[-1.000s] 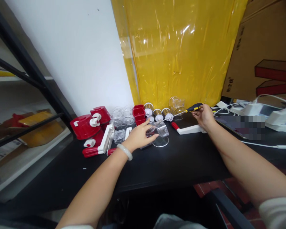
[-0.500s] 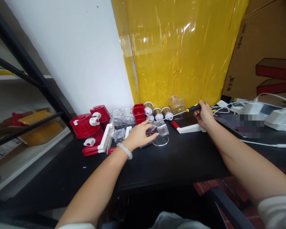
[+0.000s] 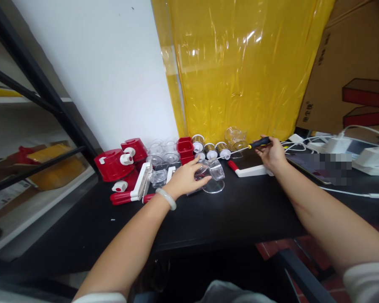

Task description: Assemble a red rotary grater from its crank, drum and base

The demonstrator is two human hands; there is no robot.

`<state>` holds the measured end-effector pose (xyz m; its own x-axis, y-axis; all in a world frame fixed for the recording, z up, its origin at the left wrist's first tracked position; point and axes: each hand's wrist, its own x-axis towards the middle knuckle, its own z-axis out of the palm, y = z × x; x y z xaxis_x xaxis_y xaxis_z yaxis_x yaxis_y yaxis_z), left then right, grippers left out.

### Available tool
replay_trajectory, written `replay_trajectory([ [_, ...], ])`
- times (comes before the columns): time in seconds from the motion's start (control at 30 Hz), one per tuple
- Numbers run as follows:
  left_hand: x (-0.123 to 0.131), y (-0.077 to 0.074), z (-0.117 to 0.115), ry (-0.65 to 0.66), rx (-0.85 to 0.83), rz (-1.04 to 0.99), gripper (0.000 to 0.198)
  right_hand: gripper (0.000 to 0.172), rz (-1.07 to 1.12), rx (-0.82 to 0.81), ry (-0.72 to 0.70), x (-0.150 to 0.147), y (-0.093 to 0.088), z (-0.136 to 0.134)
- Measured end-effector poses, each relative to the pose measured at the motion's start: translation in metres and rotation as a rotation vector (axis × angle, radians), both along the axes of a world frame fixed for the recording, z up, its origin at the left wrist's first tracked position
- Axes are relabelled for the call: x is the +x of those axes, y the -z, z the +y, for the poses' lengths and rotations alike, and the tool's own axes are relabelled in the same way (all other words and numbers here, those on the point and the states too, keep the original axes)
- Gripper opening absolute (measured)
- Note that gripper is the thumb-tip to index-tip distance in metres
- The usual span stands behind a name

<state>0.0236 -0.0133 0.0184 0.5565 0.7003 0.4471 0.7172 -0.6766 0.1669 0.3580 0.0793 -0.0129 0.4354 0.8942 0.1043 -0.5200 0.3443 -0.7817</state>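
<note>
My left hand (image 3: 185, 179), with a pale bangle on its wrist, is closed around a clear plastic part (image 3: 217, 169) with a round base, lying over the black table. In my right hand (image 3: 274, 155) is a black-and-yellow screwdriver (image 3: 259, 143). Its long shaft points left, and the tip reaches the clear part; the exact contact is too small to make out. Below my right hand lies a white crank with a red handle (image 3: 232, 166). Metal grater drums (image 3: 210, 150) with white ends stand just behind the clear part.
Red plastic housings (image 3: 113, 165), white-and-red cranks (image 3: 141, 185) and clear cups (image 3: 170, 158) crowd the left. Red square hoppers (image 3: 185, 147) sit mid-table. To the right lie a tablet-like device (image 3: 309, 167), white cables and chargers (image 3: 372, 155). A yellow plastic sheet (image 3: 240, 75) hangs behind.
My right hand's fingers have loosened and shifted on the screwdriver handle. My left hand and the clear part stay in place; the whole view has shifted slightly.
</note>
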Motion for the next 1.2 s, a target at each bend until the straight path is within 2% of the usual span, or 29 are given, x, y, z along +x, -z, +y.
replay_trajectory([
  [0.07, 0.000, 0.000, 0.000, 0.000, 0.004, 0.000, 0.041, 0.019, -0.033, 0.001, 0.047, -0.001, 0.002, 0.003],
  [0.23, -0.001, 0.001, 0.001, 0.006, 0.009, 0.008, 0.041, 0.035, -0.106, 0.067, 0.141, -0.001, 0.007, 0.010],
  [0.37, -0.001, 0.001, 0.001, 0.004, 0.008, 0.010, 0.043, 0.034, -0.093, 0.038, 0.129, 0.002, 0.007, 0.011],
  [0.5, -0.001, 0.001, 0.001, 0.002, 0.007, 0.007, 0.042, 0.034, -0.018, -0.022, 0.037, 0.006, 0.006, 0.011],
  [0.6, 0.000, 0.001, 0.000, 0.003, 0.012, 0.008, 0.042, 0.024, -0.022, -0.009, -0.008, 0.009, 0.007, 0.011],
  [0.73, 0.001, 0.000, -0.001, 0.002, 0.020, 0.004, 0.041, 0.015, 0.003, -0.023, 0.024, 0.009, 0.009, 0.013],
  [0.9, 0.001, -0.001, -0.001, 0.008, 0.019, 0.010, 0.041, 0.031, -0.072, 0.041, 0.140, 0.001, 0.010, 0.014],
  [1.0, 0.001, -0.001, -0.001, -0.014, 0.009, 0.016, 0.041, 0.028, -0.089, 0.053, 0.200, -0.004, 0.007, 0.011],
  [1.07, 0.001, -0.001, -0.001, -0.027, 0.003, 0.018, 0.041, 0.022, -0.086, 0.027, 0.187, -0.006, 0.003, 0.007],
  [1.2, 0.001, 0.000, -0.001, -0.028, 0.005, 0.025, 0.042, 0.032, -0.014, -0.064, 0.104, -0.007, -0.004, -0.002],
])
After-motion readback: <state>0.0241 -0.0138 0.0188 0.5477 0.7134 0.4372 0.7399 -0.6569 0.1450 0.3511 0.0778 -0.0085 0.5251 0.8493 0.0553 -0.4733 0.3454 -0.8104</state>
